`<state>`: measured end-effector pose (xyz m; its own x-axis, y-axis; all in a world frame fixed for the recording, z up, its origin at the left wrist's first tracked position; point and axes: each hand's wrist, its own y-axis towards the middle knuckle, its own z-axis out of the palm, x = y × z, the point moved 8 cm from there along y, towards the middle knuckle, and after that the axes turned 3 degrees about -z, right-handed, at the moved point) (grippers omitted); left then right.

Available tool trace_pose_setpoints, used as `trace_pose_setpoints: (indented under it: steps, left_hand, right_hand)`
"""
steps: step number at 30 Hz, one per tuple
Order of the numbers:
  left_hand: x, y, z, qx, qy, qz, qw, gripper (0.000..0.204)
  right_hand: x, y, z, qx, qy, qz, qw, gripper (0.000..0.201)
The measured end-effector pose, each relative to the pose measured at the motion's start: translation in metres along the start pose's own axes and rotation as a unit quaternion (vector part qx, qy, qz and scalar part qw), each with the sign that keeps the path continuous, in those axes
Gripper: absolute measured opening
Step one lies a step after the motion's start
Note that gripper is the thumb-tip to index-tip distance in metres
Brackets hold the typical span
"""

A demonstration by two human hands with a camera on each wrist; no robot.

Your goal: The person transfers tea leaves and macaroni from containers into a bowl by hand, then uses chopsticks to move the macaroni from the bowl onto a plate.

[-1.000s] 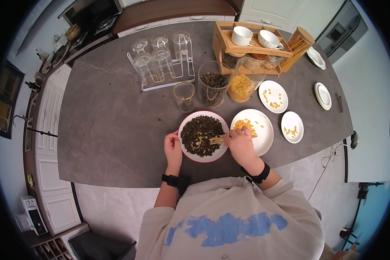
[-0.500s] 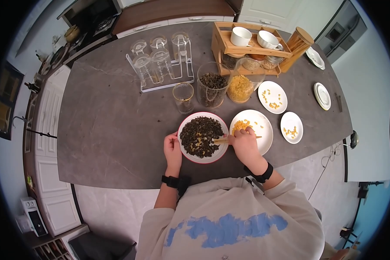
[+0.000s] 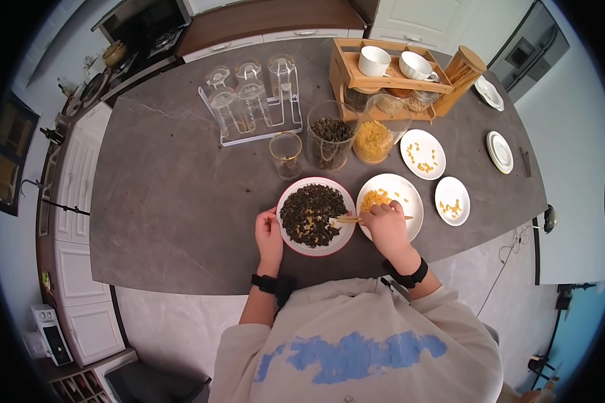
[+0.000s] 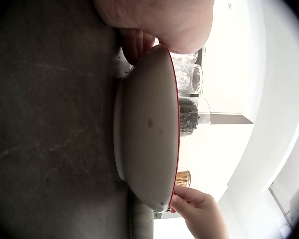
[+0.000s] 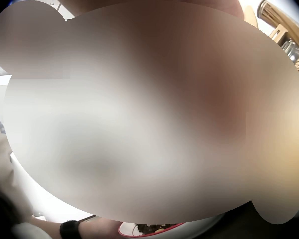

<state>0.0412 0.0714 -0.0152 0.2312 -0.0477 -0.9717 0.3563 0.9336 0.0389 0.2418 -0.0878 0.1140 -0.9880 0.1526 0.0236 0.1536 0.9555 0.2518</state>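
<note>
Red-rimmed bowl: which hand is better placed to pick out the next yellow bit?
Right, I'd judge. The right hand holds chopsticks, their tips over the bowl near its yellow bits. The left hand grips the opposite rim.

left wrist view glares white; right wrist view is mostly blurred.

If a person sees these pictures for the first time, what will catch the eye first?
Probably the red-rimmed bowl of dark, leaf-like pieces at the table's near side, steadied by the left hand. Next, the bright yellow pieces on the white plate beside it, where the right hand holds chopsticks.
</note>
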Motion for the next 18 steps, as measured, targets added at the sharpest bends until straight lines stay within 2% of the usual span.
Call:
trace_pose_setpoints:
  steps: [7,13,18]
  left_hand:
    - [0.0,0.0,0.0,-0.005,0.005,-0.002,1.0,0.006]
    - [0.0,0.0,-0.001,-0.004,0.003,-0.004,1.0,0.006]
    - [0.0,0.0,0.0,-0.006,-0.002,-0.009,1.0,0.006]
  right_hand:
    - [0.008,0.004,0.006,-0.008,-0.007,-0.018,1.0,0.011]
    - [0.018,0.007,0.013,0.041,-0.016,-0.033,0.998,0.016]
    - [0.022,0.004,0.017,0.021,-0.037,-0.046,0.998,0.013]
